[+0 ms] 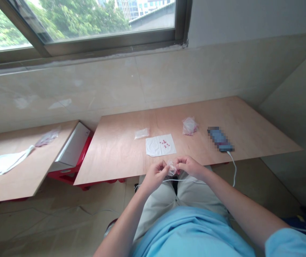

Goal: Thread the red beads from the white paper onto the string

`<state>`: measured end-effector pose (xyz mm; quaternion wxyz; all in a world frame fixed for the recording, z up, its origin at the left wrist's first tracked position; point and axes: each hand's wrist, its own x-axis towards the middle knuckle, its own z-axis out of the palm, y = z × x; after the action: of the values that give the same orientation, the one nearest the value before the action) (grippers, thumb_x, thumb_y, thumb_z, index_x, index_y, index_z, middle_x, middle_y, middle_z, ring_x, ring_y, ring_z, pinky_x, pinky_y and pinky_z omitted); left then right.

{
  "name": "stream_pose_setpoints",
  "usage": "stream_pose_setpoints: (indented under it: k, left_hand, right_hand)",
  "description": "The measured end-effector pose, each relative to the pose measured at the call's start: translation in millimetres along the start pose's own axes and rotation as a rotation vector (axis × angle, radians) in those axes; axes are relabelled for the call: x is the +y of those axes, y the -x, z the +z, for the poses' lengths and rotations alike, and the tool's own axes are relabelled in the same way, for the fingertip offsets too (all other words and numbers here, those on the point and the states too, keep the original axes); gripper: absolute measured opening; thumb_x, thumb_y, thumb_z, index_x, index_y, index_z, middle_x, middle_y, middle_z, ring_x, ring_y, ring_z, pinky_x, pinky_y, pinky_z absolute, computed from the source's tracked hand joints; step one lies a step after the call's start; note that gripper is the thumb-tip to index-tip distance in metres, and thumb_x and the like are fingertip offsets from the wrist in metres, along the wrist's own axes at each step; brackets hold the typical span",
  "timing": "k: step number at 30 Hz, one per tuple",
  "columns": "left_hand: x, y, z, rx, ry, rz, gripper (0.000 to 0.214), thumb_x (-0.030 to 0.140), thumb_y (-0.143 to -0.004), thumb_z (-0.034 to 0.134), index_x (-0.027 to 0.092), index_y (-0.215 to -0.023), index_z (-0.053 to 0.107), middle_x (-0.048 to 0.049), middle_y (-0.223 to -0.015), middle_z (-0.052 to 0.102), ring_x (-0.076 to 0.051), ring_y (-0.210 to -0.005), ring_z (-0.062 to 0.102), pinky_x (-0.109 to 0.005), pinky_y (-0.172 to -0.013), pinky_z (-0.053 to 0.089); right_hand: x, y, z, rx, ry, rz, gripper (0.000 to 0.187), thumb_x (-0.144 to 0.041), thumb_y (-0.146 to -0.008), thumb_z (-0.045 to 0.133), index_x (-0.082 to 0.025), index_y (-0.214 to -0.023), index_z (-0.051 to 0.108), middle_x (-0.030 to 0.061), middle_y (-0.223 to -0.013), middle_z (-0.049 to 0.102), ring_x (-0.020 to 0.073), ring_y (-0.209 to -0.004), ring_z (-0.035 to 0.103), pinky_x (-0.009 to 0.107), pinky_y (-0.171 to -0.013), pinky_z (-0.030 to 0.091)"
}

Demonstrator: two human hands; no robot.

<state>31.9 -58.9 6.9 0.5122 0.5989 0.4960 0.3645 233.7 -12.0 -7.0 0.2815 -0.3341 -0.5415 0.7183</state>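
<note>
Two bare hands close on a small clear plastic bag (pixel 172 168), which sits between them just toward the person from the white sheet (pixel 154 147). The left hand (pixel 155 175) is almost shut, its curled fingers pinching the bag's left side. The right hand (pixel 189 167) is curled the same way and holds the bag's right side. Thin and crinkled, the bag bunches into a translucent, irregular wad. Its long axis stands roughly upright, tilted slightly, and which end is its mouth is too small to tell.

The white sheet has a soft, faintly textured surface and lies flat on a smooth, pale plywood desktop (pixel 244 117). A cluster of small red beads (pixel 164 143) sits on the sheet's right half. Just beyond the sheet's left corner lies a flat clear bag (pixel 141 133). Beyond its right side, a crumpled clear bag (pixel 189 126) holds a pinkish tint. Farther right of the sheet is a pixelated phone (pixel 220 139), with a white cable (pixel 232 165) running from it over the desktop's front edge.
</note>
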Motion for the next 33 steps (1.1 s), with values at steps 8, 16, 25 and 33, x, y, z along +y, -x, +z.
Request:
stream_pose_setpoints:
  k: [8, 16, 25, 33]
  left_hand:
    - [17.9, 6.2, 6.2, 0.071, -0.345, 0.333, 0.077, 0.042, -0.080, 0.077, 0.025, -0.146, 0.041, -0.0142, -0.148, 0.047, -0.031, -0.137, 0.045, -0.048, -0.112, 0.039]
    - [8.8, 4.2, 9.0, 0.009, -0.380, 0.291, 0.065, 0.042, -0.083, 0.076, 0.025, -0.139, 0.050, -0.0106, -0.140, 0.057, -0.028, -0.132, 0.052, -0.046, -0.113, 0.039]
    - [8.3, 6.3, 10.9, 0.029, -0.389, 0.318, 0.068, 0.038, -0.080, 0.078, 0.024, -0.139, 0.048, -0.0121, -0.140, 0.056, -0.029, -0.132, 0.051, -0.046, -0.112, 0.041]
    - [8.8, 6.1, 12.9, 0.080, -0.335, 0.330, 0.055, 0.024, -0.083, 0.071, 0.023, -0.134, 0.051, -0.0106, -0.136, 0.059, -0.027, -0.129, 0.053, -0.044, -0.112, 0.040]
  right_hand:
    - [-9.0, 1.2, -6.5, -0.039, 0.018, -0.100, 0.015, -0.021, -0.079, 0.056, -0.018, -0.065, 0.061, -0.0002, -0.065, 0.066, 0.0134, -0.063, 0.059, 0.026, -0.067, 0.048]
    - [-0.8, 1.9, -9.8, -0.010, 0.019, -0.028, 0.018, -0.022, -0.077, 0.056, -0.017, -0.060, 0.059, -0.0007, -0.057, 0.063, 0.0133, -0.055, 0.058, 0.026, -0.061, 0.047]
    - [-6.8, 1.4, -4.2, -0.019, -0.030, -0.025, 0.022, -0.022, -0.079, 0.057, -0.017, -0.058, 0.059, -0.0001, -0.055, 0.062, 0.0124, -0.051, 0.057, 0.024, -0.054, 0.044]
    - [-3.5, 2.5, -7.4, 0.000, -0.084, -0.024, 0.021, -0.025, -0.081, 0.060, -0.017, -0.063, 0.058, -0.0006, -0.056, 0.062, 0.0132, -0.050, 0.058, 0.026, -0.055, 0.046]
